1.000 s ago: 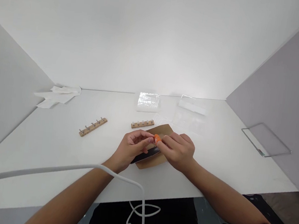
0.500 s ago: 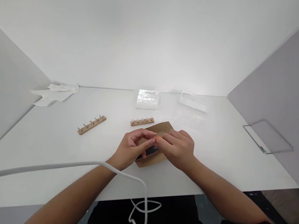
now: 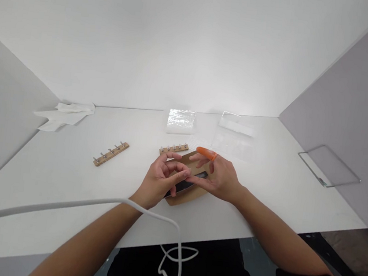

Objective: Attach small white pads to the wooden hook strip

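An orange finger cot (image 3: 206,153) covers the index finger of my right hand (image 3: 224,178), whose fingers are spread apart. That hand's thumb reaches the fingertips of my left hand (image 3: 163,175). My left thumb and a finger are pinched together, and anything between them is too small to make out. Both hands are over a brown tray-like piece (image 3: 188,198), partly hidden by them. A dark flat strip (image 3: 181,185) lies in it, half covered by my left hand. Just beyond, a wooden strip with several metal clips (image 3: 174,149) lies on the table.
A second wooden clip strip (image 3: 111,154) lies to the left. White tissues (image 3: 68,116) are at the back left. A plastic-wrapped stack (image 3: 181,122) and a clear box (image 3: 237,125) stand along the back wall. A white cable (image 3: 63,204) crosses the front over my left forearm.
My right hand has opened: its index finger has lifted away from the left fingertips and now shows the orange cot in full. The left hand stays nearly in place.
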A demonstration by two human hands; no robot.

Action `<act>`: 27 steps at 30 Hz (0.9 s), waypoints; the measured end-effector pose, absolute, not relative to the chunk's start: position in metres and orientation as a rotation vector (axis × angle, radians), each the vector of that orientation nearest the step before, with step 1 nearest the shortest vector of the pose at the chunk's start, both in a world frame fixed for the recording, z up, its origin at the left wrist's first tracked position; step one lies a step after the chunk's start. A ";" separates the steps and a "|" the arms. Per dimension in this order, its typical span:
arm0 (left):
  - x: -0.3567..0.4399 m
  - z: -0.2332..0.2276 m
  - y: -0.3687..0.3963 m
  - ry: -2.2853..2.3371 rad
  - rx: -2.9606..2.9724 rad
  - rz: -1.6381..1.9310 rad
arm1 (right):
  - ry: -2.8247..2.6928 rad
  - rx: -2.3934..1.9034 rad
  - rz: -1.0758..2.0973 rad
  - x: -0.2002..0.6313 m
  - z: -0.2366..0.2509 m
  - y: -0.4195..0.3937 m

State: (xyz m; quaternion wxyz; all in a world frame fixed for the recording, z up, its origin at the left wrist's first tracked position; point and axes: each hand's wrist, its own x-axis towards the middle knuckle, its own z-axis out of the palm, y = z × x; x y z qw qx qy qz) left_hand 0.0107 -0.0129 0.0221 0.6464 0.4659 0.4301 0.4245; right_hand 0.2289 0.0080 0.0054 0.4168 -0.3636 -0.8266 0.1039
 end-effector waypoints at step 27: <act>0.011 0.023 -0.014 1.081 1.065 1.043 | -2.047 -0.636 0.130 0.219 0.001 0.019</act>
